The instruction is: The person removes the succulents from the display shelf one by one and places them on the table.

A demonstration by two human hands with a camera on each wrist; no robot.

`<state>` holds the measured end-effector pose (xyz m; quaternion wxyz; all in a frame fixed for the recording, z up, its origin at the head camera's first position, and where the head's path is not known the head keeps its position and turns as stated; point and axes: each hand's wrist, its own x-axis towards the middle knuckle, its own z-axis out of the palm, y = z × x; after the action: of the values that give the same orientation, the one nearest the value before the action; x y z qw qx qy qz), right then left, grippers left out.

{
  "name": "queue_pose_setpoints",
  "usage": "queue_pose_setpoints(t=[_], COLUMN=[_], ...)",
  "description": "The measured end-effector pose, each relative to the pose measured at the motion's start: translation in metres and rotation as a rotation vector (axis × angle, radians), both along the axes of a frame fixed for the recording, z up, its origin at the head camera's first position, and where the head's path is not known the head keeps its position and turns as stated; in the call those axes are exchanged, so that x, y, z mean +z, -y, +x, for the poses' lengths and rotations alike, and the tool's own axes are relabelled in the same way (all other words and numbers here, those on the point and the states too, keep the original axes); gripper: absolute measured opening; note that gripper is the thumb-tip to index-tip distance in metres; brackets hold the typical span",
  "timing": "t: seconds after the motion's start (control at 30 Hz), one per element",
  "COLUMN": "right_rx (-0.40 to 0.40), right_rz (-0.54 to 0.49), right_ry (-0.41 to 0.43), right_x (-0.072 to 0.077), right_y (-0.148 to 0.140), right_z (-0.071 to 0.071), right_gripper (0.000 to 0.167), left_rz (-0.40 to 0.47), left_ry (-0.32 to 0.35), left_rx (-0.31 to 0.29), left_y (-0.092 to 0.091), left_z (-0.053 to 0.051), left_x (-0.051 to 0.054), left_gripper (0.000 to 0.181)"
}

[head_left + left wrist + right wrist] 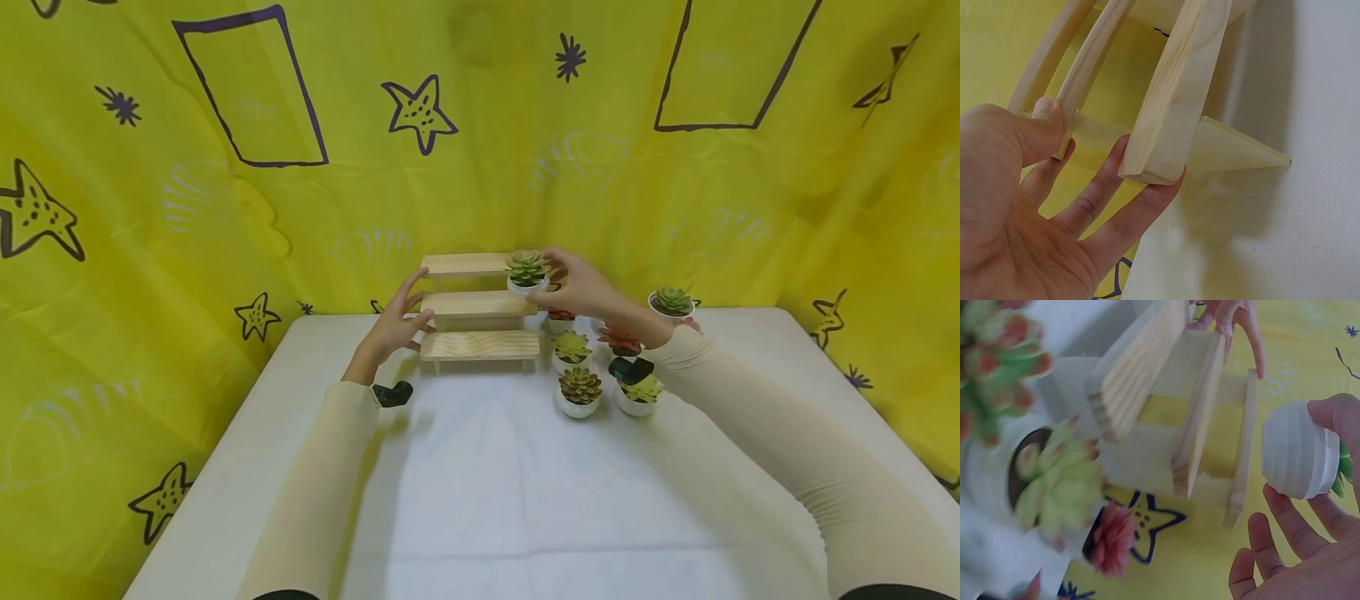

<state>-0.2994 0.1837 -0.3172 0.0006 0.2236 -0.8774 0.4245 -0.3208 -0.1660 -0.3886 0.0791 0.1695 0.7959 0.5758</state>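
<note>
A three-step wooden stand [480,344] stands at the back of the white table. At its left end is my left hand [391,327]; in the left wrist view the thumb [1047,122] lies on the middle step [1091,69], and fingertips touch the step ends from the other side. My right hand [581,287] pinches a white ribbed pot [1300,450] between thumb and fingers. A green succulent [527,267] sits in that pot. It is held near the right end of the top step [465,264], apart from the wood in the right wrist view.
Right of the stand are several potted succulents, among them a brownish-green one [580,386], yellow-green ones [572,347] and red ones [618,337]. Farther right stands another green one [672,302]. A yellow patterned curtain [495,192] hangs behind the table [465,483].
</note>
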Motion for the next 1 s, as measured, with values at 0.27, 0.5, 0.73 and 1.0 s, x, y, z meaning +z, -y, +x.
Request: queue_pose_setpoints(t=[0.27, 0.5, 0.73, 1.0], right_rx=[-0.061, -0.099, -0.117, -0.126], right_rz=[0.059, 0.078, 0.095, 0.104], right_ry=[0.063, 0.071, 0.052, 0.075], right_x=[0.001, -0.001, -0.006, -0.014], right_y=[-0.037, -0.061, -0.077, -0.099], right_z=[0.022, 0.033, 0.044, 0.063], right_gripper=[0.081, 0.083, 0.083, 0.081], left_rz=[-0.005, -0.017, -0.014, -0.008], left_ry=[-0.02, -0.024, -0.019, -0.01], left_rx=[-0.001, 0.001, 0.004, -0.002], left_y=[-0.001, -0.002, -0.002, 0.0], left_z=[-0.003, -0.002, 0.001, 0.0], left_x=[0.0, 0.002, 0.002, 0.0], left_gripper=[0.076, 0.076, 0.074, 0.075])
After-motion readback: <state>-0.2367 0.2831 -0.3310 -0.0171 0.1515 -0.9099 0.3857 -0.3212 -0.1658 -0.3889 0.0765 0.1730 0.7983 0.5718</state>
